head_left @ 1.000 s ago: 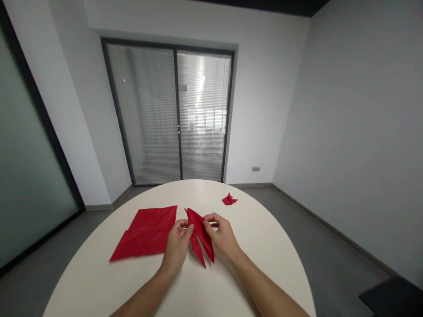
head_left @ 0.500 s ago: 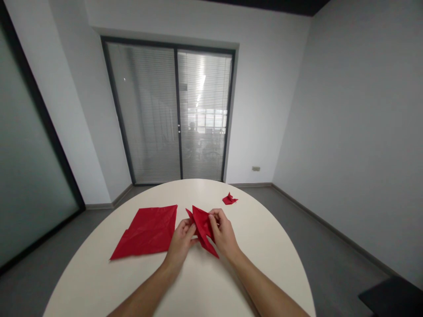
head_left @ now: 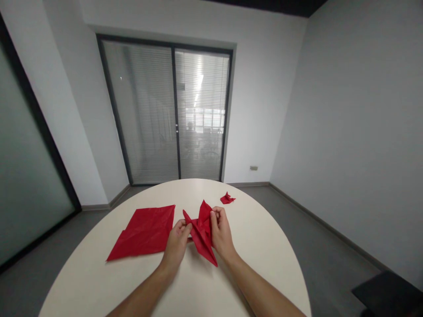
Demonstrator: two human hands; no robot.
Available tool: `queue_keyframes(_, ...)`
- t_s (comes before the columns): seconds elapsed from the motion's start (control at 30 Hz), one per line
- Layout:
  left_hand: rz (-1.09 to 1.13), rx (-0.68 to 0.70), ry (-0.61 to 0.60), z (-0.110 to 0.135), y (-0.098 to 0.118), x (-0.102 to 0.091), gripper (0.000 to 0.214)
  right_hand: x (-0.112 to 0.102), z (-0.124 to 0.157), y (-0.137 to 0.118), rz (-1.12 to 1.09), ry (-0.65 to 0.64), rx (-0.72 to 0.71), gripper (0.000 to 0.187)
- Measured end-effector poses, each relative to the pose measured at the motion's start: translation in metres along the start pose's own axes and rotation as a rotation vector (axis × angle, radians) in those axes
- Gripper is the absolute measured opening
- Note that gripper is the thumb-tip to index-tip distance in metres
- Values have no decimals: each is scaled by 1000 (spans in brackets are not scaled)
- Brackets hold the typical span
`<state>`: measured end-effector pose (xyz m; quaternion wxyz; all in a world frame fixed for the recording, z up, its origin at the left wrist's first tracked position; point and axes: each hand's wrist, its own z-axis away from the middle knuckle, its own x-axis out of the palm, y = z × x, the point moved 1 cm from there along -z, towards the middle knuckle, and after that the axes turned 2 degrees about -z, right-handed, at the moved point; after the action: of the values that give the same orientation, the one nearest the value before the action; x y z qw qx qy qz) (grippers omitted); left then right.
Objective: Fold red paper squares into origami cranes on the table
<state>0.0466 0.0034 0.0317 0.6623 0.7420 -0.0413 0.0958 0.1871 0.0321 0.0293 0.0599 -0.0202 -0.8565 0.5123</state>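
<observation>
Between my two hands is a folded piece of red paper [head_left: 202, 235], its pointed flaps spread apart above the table. My left hand [head_left: 178, 240] pinches its left side between thumb and fingers. On the other side, my right hand [head_left: 222, 229] grips the right flap, thumb toward me. One long point of the paper hangs down toward me, and another sticks up at the top. A flat, creased stack or sheet of red paper [head_left: 143, 231] lies just left of my left hand. Beyond my right hand sits a small folded red paper figure [head_left: 227, 198].
Everything rests on a round cream table [head_left: 261, 264]. Past its far edge are a glass partition with blinds [head_left: 148, 114] and a wall socket [head_left: 253, 168]. A dark flat object [head_left: 390, 293] stands low at the right.
My hands have drawn slightly apart, and the folded paper has opened wider, its upper right flap rising and its lower point dropping. The view has shifted a little.
</observation>
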Motion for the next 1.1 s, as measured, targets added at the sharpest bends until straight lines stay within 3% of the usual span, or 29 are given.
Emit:
queue_keyframes(0.27, -44, 1, -29, 1, -4, 7, 41, -12, -4, 1, 19, 74, -28, 24)
queue_keyframes(0.47, -4, -52, -86, 4, -12, 12, 44, -22, -6, 7, 44, 49, -51, 23)
queue_keyframes(0.77, -45, -96, -50, 3, -27, 14, 45, -32, -7, 16, 127, 3, -82, 19)
queue_keyframes(1.1, -151, -75, -98, -1, -25, 18, 50, -38, -11, 18, 129, 62, -76, 21)
